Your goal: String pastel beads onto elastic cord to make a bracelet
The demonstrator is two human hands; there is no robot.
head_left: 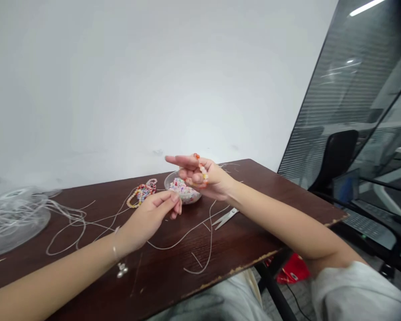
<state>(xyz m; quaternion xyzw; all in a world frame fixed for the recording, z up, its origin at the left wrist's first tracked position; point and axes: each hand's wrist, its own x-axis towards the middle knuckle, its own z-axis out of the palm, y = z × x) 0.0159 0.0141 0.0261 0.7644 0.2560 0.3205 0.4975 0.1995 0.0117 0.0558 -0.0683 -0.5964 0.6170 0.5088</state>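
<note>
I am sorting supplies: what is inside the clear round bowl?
Small multicoloured beads are visible inside the clear round bowl; whatever lies behind the right hand cannot be seen.

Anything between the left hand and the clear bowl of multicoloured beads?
Nothing visible stands between the left hand and the bowl. The right hand, with an orange, white and yellow bead strand, hides part of the bowl's right side.

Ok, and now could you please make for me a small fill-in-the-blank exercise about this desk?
1. A string of orange and pale ____ hangs at the right hand.
2. On the brown table, a pair of ____ lies with its blades apart.
3. A clear ____ full of small, colorful pieces stands near the hands.
4. The silver bracelet is on the ____ wrist.

Missing words: beads; scissors; bowl; left.
</note>
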